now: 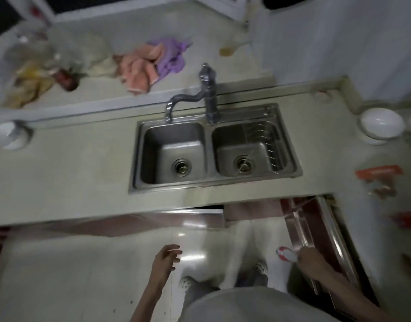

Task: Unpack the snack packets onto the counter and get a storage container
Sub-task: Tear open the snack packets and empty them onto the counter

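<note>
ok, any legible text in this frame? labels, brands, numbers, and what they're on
None legible.
Orange-red packet on the counter, right: pale band that may be print, too blurred to read.
Red packets nearer the right edge: no markings resolved.
Red-and-white item in the right hand: nothing readable.
Sink, faucet: no visible marking.

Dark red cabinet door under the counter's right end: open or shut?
Open. The dark red cabinet door is swung out from the counter, and the right hand is at its edge.
</note>
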Action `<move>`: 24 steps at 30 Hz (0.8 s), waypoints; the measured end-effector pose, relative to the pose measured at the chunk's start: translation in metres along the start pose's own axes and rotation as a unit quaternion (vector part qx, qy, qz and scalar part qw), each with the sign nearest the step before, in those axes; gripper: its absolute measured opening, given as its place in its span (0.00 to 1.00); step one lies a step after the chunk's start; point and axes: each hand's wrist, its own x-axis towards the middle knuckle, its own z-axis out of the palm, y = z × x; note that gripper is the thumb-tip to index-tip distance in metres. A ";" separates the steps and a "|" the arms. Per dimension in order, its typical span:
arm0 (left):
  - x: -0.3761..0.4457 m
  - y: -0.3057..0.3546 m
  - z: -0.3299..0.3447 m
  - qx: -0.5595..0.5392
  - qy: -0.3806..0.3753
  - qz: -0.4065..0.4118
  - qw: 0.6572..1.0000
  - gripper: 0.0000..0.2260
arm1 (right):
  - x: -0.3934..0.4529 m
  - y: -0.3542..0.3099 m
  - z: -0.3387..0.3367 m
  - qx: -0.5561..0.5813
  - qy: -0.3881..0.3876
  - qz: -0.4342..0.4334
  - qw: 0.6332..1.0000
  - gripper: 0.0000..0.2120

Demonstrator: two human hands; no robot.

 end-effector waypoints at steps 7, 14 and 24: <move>-0.041 -0.132 -0.113 -0.135 0.111 -0.091 0.980 0.07 | -0.004 -0.186 0.029 -0.156 -0.010 -0.137 0.978 0.12; -0.073 -0.257 -0.197 -0.241 0.173 -0.179 0.938 0.07 | -0.018 -0.375 0.074 -0.203 0.042 -0.266 0.942 0.12; -0.086 -0.323 -0.261 -0.329 0.210 -0.249 0.886 0.08 | -0.013 -0.471 0.141 -0.244 -0.031 -0.261 0.934 0.14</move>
